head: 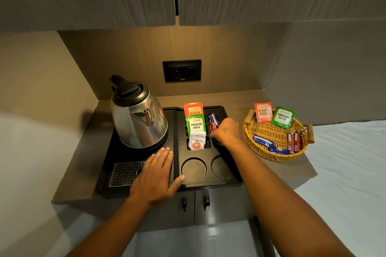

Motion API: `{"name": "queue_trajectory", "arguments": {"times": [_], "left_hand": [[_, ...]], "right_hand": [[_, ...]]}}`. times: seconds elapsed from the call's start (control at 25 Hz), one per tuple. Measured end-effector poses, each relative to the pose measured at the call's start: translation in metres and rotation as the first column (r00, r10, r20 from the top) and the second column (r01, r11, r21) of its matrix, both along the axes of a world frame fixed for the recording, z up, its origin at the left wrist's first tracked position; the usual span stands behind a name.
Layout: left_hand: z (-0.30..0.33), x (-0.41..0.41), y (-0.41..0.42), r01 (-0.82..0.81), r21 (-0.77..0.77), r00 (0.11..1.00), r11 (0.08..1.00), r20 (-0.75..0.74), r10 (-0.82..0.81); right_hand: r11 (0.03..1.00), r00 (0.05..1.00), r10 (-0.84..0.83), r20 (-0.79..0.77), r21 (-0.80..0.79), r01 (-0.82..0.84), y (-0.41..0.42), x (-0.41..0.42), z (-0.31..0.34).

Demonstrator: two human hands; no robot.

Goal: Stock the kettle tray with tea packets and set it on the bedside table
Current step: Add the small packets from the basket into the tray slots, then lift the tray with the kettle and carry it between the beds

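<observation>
A black kettle tray [177, 189] sits on the wooden counter. A steel kettle [139, 120] stands on its left half. In the tray's middle slots stand an orange tea packet [193, 109], a green tea packet [196, 125] and a white sachet [197, 141]. Blue and red stick sachets [213, 123] stand in the right slot. My right hand [226, 131] is over that slot, fingers closed on the stick sachets. My left hand [155, 176] lies flat on the tray's front, fingers spread, holding nothing.
A wicker basket [275, 155] to the right of the tray holds more tea packets and stick sachets. A wall socket [181, 71] is behind. Cabinet doors with black handles [205, 202] are below the counter. White bedding [344, 173] lies at the right.
</observation>
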State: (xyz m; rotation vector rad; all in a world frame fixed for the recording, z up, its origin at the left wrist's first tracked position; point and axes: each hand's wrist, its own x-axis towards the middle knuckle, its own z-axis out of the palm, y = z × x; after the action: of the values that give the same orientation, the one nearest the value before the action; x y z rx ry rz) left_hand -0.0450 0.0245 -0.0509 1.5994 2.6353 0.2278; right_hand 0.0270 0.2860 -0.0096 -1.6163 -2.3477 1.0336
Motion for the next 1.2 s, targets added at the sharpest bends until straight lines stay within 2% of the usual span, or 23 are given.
{"name": "queue_trajectory", "arguments": {"times": [0.12, 0.2, 0.28, 0.36, 0.4, 0.48, 0.56, 0.68, 0.84, 1.04, 1.12, 1.2], "left_hand": [[0.004, 0.000, -0.001, 0.021, 0.003, 0.999, 1.000, 0.039, -0.021], [0.011, 0.001, -0.008, -0.056, 0.147, 0.990, 0.988, 0.139, 0.035], [0.017, -0.011, -0.023, -0.254, 0.370, 0.965, 0.893, 0.166, 0.205], [0.020, -0.042, -0.040, -0.491, 0.436, 0.868, 0.754, 0.178, 0.463], [0.024, -0.061, -0.045, -0.623, 0.373, 0.780, 0.687, 0.226, 0.584], [0.028, -0.098, -0.048, -0.786, 0.134, 0.610, 0.604, 0.326, 0.722], [0.026, -0.121, -0.040, -0.802, -0.056, 0.521, 0.595, 0.420, 0.743], [0.021, -0.136, -0.027, -0.832, -0.098, 0.428, 0.547, 0.514, 0.743], [0.024, -0.136, -0.024, -0.819, -0.191, 0.440, 0.541, 0.398, 0.805], [0.048, -0.132, -0.032, -0.825, -0.134, 0.448, 0.549, 0.437, 0.780], [0.063, -0.130, -0.034, -0.838, -0.061, 0.442, 0.542, 0.506, 0.741], [0.082, -0.134, -0.033, -0.813, -0.016, 0.463, 0.582, 0.588, 0.663]], "right_hand": [[0.998, 1.000, 0.028, 0.004, 0.056, -0.028, 0.003, 0.013, 0.006], [0.988, 0.999, 0.034, -0.003, 0.152, -0.033, 0.003, 0.029, 0.001], [0.983, 1.000, 0.010, 0.016, 0.182, -0.012, 0.004, 0.045, -0.013], [0.989, 0.996, -0.023, 0.082, 0.147, 0.011, 0.002, 0.050, -0.028], [0.990, 0.994, -0.032, 0.103, 0.142, 0.017, 0.002, 0.049, -0.034], [0.987, 0.994, -0.042, 0.098, 0.161, 0.026, 0.002, 0.040, -0.039], [0.983, 0.995, -0.061, 0.077, 0.178, 0.047, 0.003, 0.031, -0.040], [0.975, 0.990, -0.134, 0.046, 0.185, 0.124, 0.002, 0.024, -0.045], [0.964, 0.978, -0.205, 0.027, 0.181, 0.197, -0.003, 0.021, -0.040], [0.966, 0.973, -0.228, 0.041, 0.135, 0.221, -0.010, 0.029, -0.026], [0.968, 0.973, -0.225, 0.043, 0.126, 0.218, -0.008, 0.030, -0.008], [0.962, 0.970, -0.243, 0.015, 0.131, 0.239, -0.005, 0.035, 0.011]]}}
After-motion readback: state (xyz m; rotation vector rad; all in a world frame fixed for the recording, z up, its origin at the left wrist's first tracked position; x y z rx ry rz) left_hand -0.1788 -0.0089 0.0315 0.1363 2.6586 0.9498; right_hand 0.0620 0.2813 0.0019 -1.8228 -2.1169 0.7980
